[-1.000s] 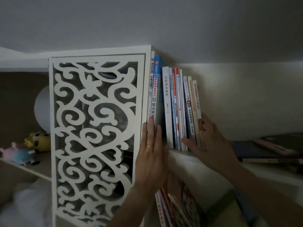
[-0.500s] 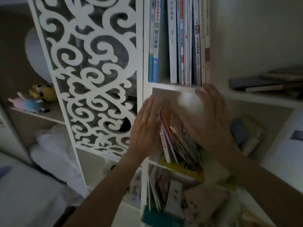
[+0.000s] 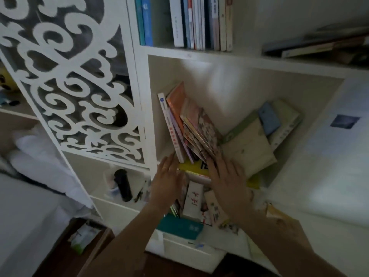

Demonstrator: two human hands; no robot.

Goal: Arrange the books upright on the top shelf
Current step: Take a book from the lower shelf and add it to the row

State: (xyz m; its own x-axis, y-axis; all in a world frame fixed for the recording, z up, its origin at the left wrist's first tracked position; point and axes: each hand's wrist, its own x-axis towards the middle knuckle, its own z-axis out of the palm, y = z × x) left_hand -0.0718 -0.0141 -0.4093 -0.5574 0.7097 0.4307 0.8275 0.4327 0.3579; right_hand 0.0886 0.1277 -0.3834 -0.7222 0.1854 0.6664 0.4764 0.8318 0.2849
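Note:
Several books [image 3: 201, 23] stand upright on the top shelf [image 3: 199, 51] at the upper edge of the view, with two more [image 3: 144, 21] at its left end. In the compartment below, a bundle of thin books [image 3: 191, 124] leans to the left. My left hand [image 3: 166, 180] is at the bundle's lower left with straight fingers, beside a white-spined book. My right hand [image 3: 227, 176] lies flat at the bundle's lower right, fingertips touching the leaning books. Neither hand holds anything.
A beige book [image 3: 249, 148] and a blue booklet [image 3: 269, 120] lie slanted at the compartment's right. Flat books [image 3: 315, 45] are stacked at the top right. A white carved lattice panel [image 3: 75, 92] stands left; a black bottle [image 3: 122, 184] sits below it. More books [image 3: 193, 202] fill the lower shelf.
The view has dropped from the top shelf to the compartment below. Both hands left the upright books and came down to the foot of the leaning bundle.

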